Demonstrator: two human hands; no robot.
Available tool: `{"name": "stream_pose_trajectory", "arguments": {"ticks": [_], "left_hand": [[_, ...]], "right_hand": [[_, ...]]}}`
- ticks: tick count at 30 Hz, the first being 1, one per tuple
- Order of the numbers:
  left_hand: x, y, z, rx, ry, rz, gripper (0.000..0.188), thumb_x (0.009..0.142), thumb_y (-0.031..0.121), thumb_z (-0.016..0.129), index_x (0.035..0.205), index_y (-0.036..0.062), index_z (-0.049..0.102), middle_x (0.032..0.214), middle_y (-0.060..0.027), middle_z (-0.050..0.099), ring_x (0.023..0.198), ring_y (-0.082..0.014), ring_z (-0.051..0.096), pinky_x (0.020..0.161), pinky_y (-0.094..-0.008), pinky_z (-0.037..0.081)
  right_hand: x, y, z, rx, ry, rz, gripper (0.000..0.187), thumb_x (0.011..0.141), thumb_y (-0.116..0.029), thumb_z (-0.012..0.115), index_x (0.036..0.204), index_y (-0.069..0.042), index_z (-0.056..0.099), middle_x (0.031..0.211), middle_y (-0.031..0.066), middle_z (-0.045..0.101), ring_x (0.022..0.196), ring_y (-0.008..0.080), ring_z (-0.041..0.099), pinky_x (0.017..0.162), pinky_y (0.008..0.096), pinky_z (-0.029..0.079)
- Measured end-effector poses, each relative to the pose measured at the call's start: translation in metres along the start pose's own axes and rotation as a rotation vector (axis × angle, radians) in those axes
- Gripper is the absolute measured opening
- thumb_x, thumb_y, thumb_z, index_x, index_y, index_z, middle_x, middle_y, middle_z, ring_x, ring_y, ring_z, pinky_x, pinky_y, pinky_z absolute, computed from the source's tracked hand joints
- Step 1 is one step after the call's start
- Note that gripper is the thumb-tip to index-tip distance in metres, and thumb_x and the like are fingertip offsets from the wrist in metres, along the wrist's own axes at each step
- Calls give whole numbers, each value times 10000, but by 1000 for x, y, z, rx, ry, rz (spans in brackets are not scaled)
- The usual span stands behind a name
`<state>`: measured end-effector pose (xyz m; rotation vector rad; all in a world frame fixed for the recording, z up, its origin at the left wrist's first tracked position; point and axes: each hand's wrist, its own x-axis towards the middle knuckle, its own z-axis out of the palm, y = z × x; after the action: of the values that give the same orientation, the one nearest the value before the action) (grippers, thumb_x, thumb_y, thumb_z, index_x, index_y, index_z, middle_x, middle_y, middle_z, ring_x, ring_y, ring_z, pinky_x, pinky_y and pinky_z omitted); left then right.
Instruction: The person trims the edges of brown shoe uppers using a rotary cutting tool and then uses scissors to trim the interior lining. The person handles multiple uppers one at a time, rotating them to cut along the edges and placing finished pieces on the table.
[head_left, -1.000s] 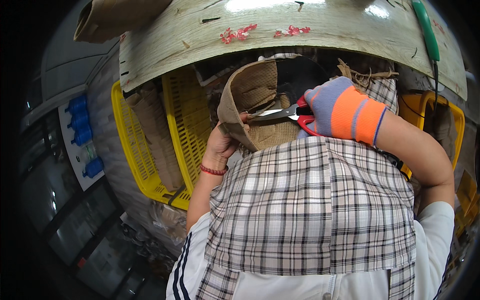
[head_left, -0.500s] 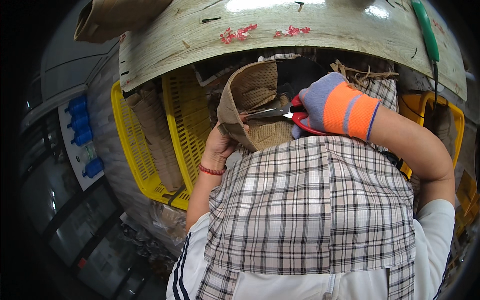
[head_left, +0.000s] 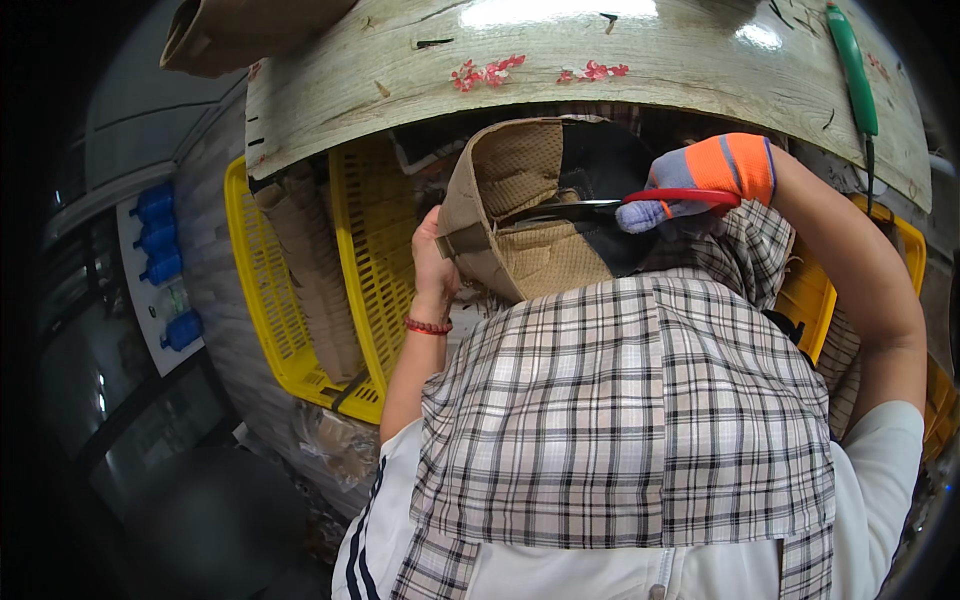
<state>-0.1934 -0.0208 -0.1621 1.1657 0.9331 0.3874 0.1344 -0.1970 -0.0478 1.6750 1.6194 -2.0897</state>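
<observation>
My left hand [head_left: 432, 262], bare with a red bead bracelet, is closed on the left outer side of a tan sewn piece that looks like a boot upper [head_left: 470, 195]. Its opening faces up, showing dimpled tan lining and a black inner part. In an orange and grey glove, my right hand [head_left: 712, 172] grips red-handled scissors [head_left: 690, 194]. The scissor blades point left into the opening, nearly together; their tips are hard to make out against the lining.
A wood-patterned table [head_left: 540, 65] spans the far side, with thread scraps and a green corded tool [head_left: 852, 75]. Another tan piece [head_left: 250, 30] lies at its left corner. Yellow baskets [head_left: 265, 310] stand left and right, the left one holding stacked tan pieces. A checked apron [head_left: 600, 400] covers my lap.
My right hand has moved right and slightly up with the scissors, whose blades have come closer together. My left hand has shifted slightly up along the piece, which tilts a little more open.
</observation>
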Motion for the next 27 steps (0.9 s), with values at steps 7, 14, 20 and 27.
{"name": "stream_pose_trajectory", "arguments": {"ticks": [7,14,20,27], "left_hand": [[-6,24,17,-561,-220,-161,316,838,72,716,1136,46,614,1087,-70,621,1093,-225,562,1011,-397,423],[13,13,20,-541,-119,-158,284,896,145,622,1153,26,606,1121,-85,629,1040,-238,574,949,-410,432],[12,34,32,-535,-178,-179,415,854,66,686,1245,18,555,1237,-109,581,1162,-285,531,1051,-467,392],[11,46,43,-502,-183,-166,444,867,60,665,1285,12,524,1253,-110,567,1166,-281,525,1049,-461,401]], "right_hand": [[10,-23,-14,21,-104,116,748,897,-690,418,715,-13,681,534,51,569,483,155,566,481,296,465],[24,-28,-14,65,-127,77,744,919,-679,386,772,-23,708,563,57,601,486,154,586,460,279,465],[31,-33,-13,54,-70,49,804,866,-752,385,737,-26,704,545,54,587,478,151,580,460,271,473],[26,-37,-7,105,60,129,708,803,-715,561,726,-25,700,553,56,596,472,157,577,461,281,486]]}}
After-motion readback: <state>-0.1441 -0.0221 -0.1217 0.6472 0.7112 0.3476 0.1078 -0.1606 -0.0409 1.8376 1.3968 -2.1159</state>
